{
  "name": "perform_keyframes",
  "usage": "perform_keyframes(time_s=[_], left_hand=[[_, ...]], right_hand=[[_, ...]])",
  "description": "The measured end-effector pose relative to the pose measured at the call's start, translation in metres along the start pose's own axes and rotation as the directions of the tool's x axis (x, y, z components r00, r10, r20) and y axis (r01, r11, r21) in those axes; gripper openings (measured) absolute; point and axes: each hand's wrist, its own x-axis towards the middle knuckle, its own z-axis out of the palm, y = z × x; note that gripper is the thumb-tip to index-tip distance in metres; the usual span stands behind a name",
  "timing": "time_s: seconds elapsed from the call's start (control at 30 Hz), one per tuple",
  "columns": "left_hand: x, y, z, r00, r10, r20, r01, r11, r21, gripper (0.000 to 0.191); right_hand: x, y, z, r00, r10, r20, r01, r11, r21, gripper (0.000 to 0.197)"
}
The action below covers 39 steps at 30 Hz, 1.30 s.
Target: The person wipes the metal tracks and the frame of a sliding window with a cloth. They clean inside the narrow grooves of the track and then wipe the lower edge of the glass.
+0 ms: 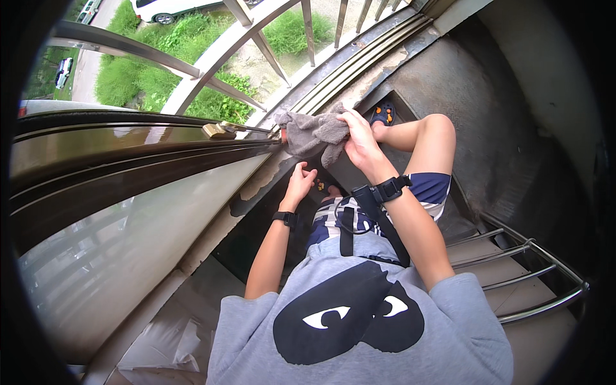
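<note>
My right hand (358,139) grips a grey-brown cloth (313,132), which is bunched over the window sill beside the end of the sliding window frame (159,154). Just below the cloth and to its left, my left hand (301,180) is free, its fingers slightly curled and apart. A small part of something reddish shows at the cloth's left edge; I cannot tell what it is. On the window frame sits a brass-coloured latch (219,131). The metal window track (365,55) runs from the cloth towards the upper right.
Outside the window stand metal guard bars (231,53), with green plants beyond. The sill has peeling paint (262,180). At the lower right is a rack of shiny metal tubes (529,243). My feet wear dark clogs (383,113) near a dark metal ledge.
</note>
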Motion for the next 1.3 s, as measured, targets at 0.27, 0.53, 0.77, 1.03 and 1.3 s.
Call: perform_keyframes(time_s=[0.27, 0.53, 0.77, 1.03, 1.3], left_hand=[[0.034, 0.012, 0.039, 0.998, -0.067, -0.005, 0.061, 0.928, -0.367, 0.085], [0.047, 0.041, 0.053, 0.971, -0.127, 0.202, 0.207, 0.868, -0.452, 0.074], [0.064, 0.052, 0.074, 0.890, -0.061, 0.453, 0.340, 0.750, -0.567, 0.068], [0.091, 0.077, 0.095, 0.874, -0.004, 0.486, 0.448, 0.392, -0.803, 0.035], [0.131, 0.092, 0.092, 0.961, -0.185, 0.206, 0.245, 0.223, -0.944, 0.015]], right_hand=[[-0.063, -0.055, -0.018, 0.999, -0.003, 0.041, 0.000, 0.997, 0.082, 0.054], [-0.104, -0.093, -0.013, 0.994, -0.103, 0.032, 0.099, 0.990, 0.098, 0.050], [-0.094, -0.116, -0.019, 0.985, -0.163, 0.052, 0.159, 0.985, 0.061, 0.055], [-0.063, -0.137, -0.041, 0.995, -0.065, 0.079, 0.063, 0.998, 0.030, 0.054], [0.033, -0.167, -0.042, 0.968, 0.162, 0.193, -0.157, 0.987, -0.042, 0.054]])
